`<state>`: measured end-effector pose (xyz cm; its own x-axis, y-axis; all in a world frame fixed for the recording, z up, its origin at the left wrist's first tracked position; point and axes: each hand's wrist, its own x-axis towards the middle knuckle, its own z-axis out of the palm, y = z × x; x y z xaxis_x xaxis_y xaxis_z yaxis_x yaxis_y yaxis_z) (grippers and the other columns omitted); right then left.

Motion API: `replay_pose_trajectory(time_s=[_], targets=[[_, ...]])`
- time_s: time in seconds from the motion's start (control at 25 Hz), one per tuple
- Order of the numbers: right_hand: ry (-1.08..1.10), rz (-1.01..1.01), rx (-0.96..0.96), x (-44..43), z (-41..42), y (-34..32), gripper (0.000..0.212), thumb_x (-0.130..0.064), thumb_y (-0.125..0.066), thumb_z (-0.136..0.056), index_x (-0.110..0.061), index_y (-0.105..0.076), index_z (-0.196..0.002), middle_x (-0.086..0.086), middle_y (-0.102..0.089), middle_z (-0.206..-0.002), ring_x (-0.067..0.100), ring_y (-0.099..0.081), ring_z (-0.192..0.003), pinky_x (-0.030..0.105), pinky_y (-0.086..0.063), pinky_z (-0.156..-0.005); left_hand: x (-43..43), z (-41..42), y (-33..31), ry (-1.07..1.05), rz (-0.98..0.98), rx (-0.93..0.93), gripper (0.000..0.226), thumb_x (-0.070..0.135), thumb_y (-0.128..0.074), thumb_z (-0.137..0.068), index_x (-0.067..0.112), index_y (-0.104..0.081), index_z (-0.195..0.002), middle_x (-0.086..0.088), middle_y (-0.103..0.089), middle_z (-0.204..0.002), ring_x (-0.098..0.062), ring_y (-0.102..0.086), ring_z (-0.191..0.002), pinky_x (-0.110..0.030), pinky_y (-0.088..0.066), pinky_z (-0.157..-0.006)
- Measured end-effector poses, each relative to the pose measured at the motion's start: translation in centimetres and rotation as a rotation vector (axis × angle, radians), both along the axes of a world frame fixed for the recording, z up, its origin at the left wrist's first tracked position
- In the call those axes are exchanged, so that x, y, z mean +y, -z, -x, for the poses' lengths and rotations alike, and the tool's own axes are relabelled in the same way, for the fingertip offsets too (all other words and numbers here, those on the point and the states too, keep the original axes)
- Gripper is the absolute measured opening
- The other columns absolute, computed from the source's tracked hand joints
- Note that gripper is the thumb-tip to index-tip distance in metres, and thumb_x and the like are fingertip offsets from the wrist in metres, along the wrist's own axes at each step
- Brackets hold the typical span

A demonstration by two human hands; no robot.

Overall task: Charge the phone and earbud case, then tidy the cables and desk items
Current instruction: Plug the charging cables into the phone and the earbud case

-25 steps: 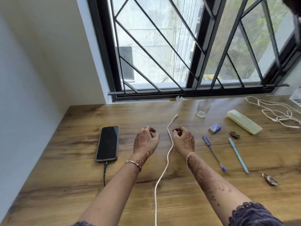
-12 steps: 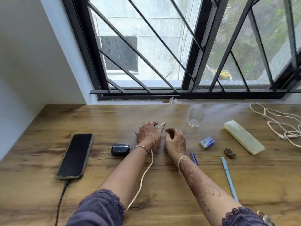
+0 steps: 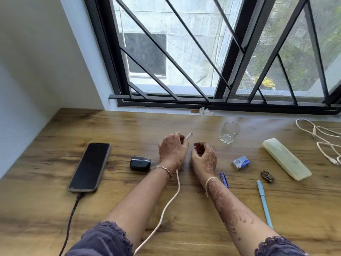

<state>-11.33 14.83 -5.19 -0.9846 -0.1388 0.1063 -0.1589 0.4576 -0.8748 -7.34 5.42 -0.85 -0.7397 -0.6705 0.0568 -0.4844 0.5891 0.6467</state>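
A black phone (image 3: 89, 166) lies face up at the left of the wooden desk (image 3: 55, 209), with a dark braided cable (image 3: 71, 220) plugged into its near end. A dark earbud case (image 3: 139, 163) sits just left of my left wrist. My left hand (image 3: 172, 149) grips the white cable (image 3: 167, 206) near its plug, which pokes out above my fingers. My right hand (image 3: 203, 157) hovers beside it, fingers curled, holding nothing.
To the right lie a glass (image 3: 229, 132), a small blue box (image 3: 241, 162), a dark blue pen (image 3: 224, 180), a light blue pen (image 3: 264, 202), a brown hair clip (image 3: 267, 176), a pale long case (image 3: 287, 160) and tangled white cables (image 3: 324, 141). The window grille stands behind the desk.
My left hand has taken hold of the white cable's plug end and lifted it. My right hand has let the cable go. The view shifted, bringing the earbud case into sight.
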Motion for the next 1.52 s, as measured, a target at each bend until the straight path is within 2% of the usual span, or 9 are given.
replay_pose_trajectory(time_s=[0.36,0.48,0.6,0.72,0.84,1.0,1.24,1.4,1.52], targets=[[-0.433,0.158,-0.212,-4.3,-5.0,-1.3,0.008,-0.018,-0.075,-0.080,-0.021,-0.071,-0.086,-0.004,-0.071,-0.080,0.007,-0.065,-0.074,0.022,-0.053,-0.075,-1.9,-13.4,-1.4,-0.203,-0.326,0.182,0.018,0.039,-0.062,-0.086,0.021,-0.068,-0.086,0.005,-0.070,-0.082,-0.011,-0.063,-0.077,-0.023,-0.046,-0.069],[-0.589,0.014,-0.194,-6.0,-6.4,-0.8,0.023,-0.024,-0.075,-0.081,-0.020,-0.071,-0.103,-0.002,-0.071,-0.092,0.010,-0.065,-0.085,0.030,-0.054,-0.090,-3.6,-17.0,1.0,-0.314,-0.469,0.140,0.020,0.038,-0.064,-0.084,0.019,-0.067,-0.081,0.004,-0.070,-0.079,-0.016,-0.065,-0.077,-0.029,-0.050,-0.073],[-0.686,-0.179,-0.110,-6.8,-6.5,-0.4,0.042,-0.032,-0.076,-0.079,-0.017,-0.066,-0.117,0.004,-0.069,-0.108,0.016,-0.064,-0.100,0.038,-0.047,-0.102,-4.7,-18.7,2.6,-0.355,-0.591,0.123,0.019,0.034,-0.066,-0.084,0.017,-0.066,-0.077,0.005,-0.064,-0.067,-0.014,-0.059,-0.060,-0.035,-0.056,-0.070],[-0.728,-0.400,-0.029,-7.1,-6.5,-0.7,0.052,-0.045,-0.073,-0.078,-0.024,-0.062,-0.125,0.004,-0.059,-0.122,0.021,-0.052,-0.118,0.039,-0.038,-0.108,-4.9,-19.2,2.6,-0.361,-0.660,0.154,0.018,0.029,-0.064,-0.086,0.015,-0.063,-0.075,0.005,-0.058,-0.058,-0.008,-0.052,-0.043,-0.027,-0.052,-0.053],[-0.753,-0.466,-0.028,-7.3,-6.6,-1.1,0.051,-0.044,-0.074,-0.077,-0.025,-0.061,-0.122,0.003,-0.055,-0.123,0.023,-0.046,-0.120,0.041,-0.036,-0.108,-4.9,-18.9,2.4,-0.336,-0.689,0.143,0.016,0.025,-0.059,-0.088,0.016,-0.065,-0.075,0.004,-0.061,-0.061,-0.010,-0.053,-0.047,-0.023,-0.049,-0.049],[-0.765,-0.265,-0.135,-7.6,-6.9,-1.1,0.041,-0.030,-0.080,-0.074,-0.024,-0.060,-0.109,0.005,-0.066,-0.108,0.022,-0.062,-0.102,0.040,-0.049,-0.096,-5.1,-18.7,2.2,-0.285,-0.670,0.102,0.019,0.027,-0.054,-0.089,0.015,-0.069,-0.087,0.006,-0.062,-0.063,-0.011,-0.054,-0.048,-0.025,-0.050,-0.052],[-0.704,0.005,-0.415,-7.9,-7.2,-2.2,0.031,-0.019,-0.075,-0.081,-0.012,-0.065,-0.110,0.012,-0.071,-0.100,0.020,-0.066,-0.088,0.030,-0.054,-0.080,-5.1,-18.1,2.5,-0.212,-0.546,0.017,0.028,0.037,-0.050,-0.090,0.021,-0.067,-0.106,-0.004,-0.070,-0.097,-0.023,-0.064,-0.092,-0.028,-0.042,-0.071],[-0.638,0.186,-0.637,-7.7,-7.2,-2.6,0.031,-0.010,-0.070,-0.085,-0.005,-0.064,-0.115,0.015,-0.068,-0.106,0.020,-0.067,-0.086,0.022,-0.057,-0.065,-4.9,-18.6,2.4,-0.197,-0.684,0.181,0.022,0.027,-0.049,-0.093,0.020,-0.065,-0.107,0.005,-0.065,-0.080,-0.006,-0.057,-0.064,-0.018,-0.044,-0.055],[-0.620,0.215,-0.698,-7.7,-7.2,-2.6,0.030,-0.015,-0.071,-0.084,-0.005,-0.066,-0.112,0.018,-0.071,-0.104,0.021,-0.068,-0.081,0.023,-0.057,-0.059,-4.9,-18.6,2.4,-0.189,-0.724,0.233,0.020,0.025,-0.049,-0.095,0.020,-0.062,-0.108,0.008,-0.060,-0.074,-0.003,-0.055,-0.060,-0.014,-0.042,-0.045]])
